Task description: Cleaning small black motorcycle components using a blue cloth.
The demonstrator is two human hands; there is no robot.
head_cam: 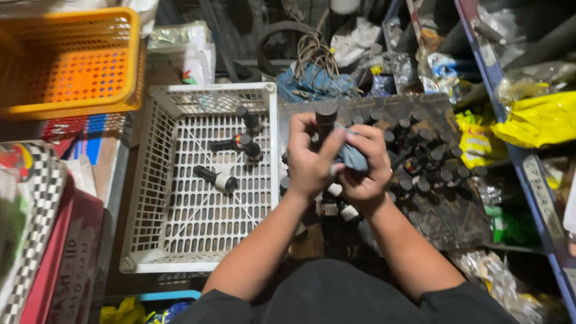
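My left hand point(307, 161) has a closed grip on a black cylindrical part point(326, 120), steadying it upright while my right hand point(366, 168) clutches what seems a grey-blue rag point(353, 157) against it.

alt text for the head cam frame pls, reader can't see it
Seen from above, a person's left hand holds a dark cylindrical part upright while the right hand rubs it with a grey cloth. A white slatted basket to the left holds similar parts; more stand packed on a dark tray.
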